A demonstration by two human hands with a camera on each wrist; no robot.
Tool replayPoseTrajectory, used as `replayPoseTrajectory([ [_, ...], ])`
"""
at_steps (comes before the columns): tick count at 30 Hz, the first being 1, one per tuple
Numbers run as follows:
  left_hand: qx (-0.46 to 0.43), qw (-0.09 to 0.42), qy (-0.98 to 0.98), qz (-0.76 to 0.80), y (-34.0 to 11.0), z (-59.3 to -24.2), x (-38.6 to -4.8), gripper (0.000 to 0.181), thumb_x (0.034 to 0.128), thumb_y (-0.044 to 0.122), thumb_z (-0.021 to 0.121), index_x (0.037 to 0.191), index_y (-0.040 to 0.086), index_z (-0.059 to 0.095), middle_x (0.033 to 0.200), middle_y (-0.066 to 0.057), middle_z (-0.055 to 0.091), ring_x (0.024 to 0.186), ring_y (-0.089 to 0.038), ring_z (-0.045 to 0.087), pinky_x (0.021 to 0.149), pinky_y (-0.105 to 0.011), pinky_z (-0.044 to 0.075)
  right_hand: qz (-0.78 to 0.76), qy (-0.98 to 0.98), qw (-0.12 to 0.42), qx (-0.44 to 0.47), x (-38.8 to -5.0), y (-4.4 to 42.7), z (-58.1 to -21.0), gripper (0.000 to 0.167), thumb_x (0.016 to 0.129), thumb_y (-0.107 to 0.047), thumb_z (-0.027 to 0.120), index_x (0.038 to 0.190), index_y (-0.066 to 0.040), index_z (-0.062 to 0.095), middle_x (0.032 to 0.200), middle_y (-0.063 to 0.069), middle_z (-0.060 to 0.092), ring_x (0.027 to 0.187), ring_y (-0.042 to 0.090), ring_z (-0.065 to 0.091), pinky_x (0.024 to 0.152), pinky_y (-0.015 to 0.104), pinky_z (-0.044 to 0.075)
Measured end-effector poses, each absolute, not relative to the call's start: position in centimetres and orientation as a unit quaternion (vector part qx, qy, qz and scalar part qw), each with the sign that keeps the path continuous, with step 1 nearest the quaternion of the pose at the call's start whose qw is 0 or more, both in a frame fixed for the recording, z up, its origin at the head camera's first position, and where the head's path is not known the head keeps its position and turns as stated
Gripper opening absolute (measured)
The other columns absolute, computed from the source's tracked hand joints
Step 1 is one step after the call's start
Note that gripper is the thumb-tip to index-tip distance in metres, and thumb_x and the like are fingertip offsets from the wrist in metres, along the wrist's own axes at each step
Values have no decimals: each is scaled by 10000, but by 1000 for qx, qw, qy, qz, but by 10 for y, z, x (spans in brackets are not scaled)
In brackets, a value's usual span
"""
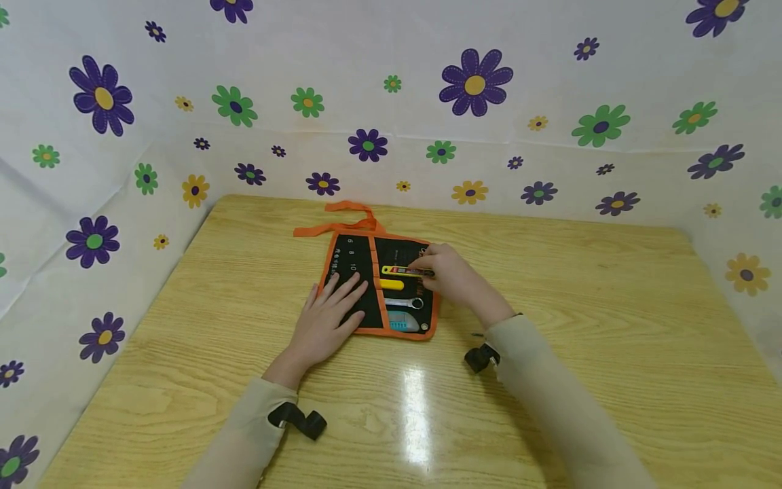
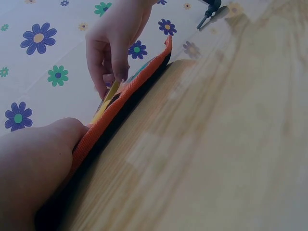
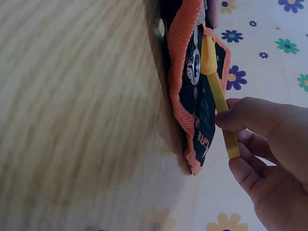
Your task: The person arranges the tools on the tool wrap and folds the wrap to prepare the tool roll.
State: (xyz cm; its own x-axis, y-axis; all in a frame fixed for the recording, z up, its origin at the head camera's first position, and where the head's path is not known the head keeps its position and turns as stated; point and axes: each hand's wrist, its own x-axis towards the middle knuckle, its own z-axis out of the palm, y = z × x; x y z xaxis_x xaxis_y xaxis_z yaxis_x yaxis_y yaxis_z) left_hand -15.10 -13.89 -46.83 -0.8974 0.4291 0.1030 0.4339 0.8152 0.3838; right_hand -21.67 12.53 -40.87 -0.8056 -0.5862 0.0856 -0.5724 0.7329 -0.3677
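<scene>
A black tool pouch (image 1: 391, 250) with orange trim lies unfolded on the table. My left hand (image 1: 326, 322) rests on its left half, palm down with the fingers spread. Over the right half, my right hand (image 1: 451, 270) pinches a slim yellow utility knife (image 1: 397, 271) between thumb and fingers. In the right wrist view the knife (image 3: 222, 103) slants away from the pouch, its near end in the fingers. Beside it, a yellow handle (image 1: 392, 285), a combination wrench (image 1: 406, 303) and a teal-and-grey tool (image 1: 403, 321) stick out of the pockets; their lower parts are hidden.
Orange tie straps (image 1: 342, 226) trail from the pouch's far edge onto the wood-grain table (image 1: 550, 285). A white flower-print cloth (image 1: 391, 41) hangs behind the table and at the sides. Black camera straps (image 1: 299, 418) sit on both wrists.
</scene>
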Motion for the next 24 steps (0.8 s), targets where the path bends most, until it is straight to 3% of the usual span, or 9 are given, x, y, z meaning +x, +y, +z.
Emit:
replayPoseTrajectory([
  [10,-226,5,-953,-202,-140,-467,-151,539,1015,437,394,1516,266,294,1572,78,187,1451,-264,82,1131,-545,18,-172,932,27,-318,-224,123,-409,258,867,-3,671,1099,-101,728,1000,84,598,903,245,521,798,378,456],
  [24,-229,12,-953,-199,-140,-469,-151,548,1009,461,394,1514,269,304,1571,65,200,1449,-275,89,1126,-558,25,-184,922,22,-340,-232,113,-415,270,855,51,652,1089,-69,713,987,96,612,868,238,555,779,357,488],
])
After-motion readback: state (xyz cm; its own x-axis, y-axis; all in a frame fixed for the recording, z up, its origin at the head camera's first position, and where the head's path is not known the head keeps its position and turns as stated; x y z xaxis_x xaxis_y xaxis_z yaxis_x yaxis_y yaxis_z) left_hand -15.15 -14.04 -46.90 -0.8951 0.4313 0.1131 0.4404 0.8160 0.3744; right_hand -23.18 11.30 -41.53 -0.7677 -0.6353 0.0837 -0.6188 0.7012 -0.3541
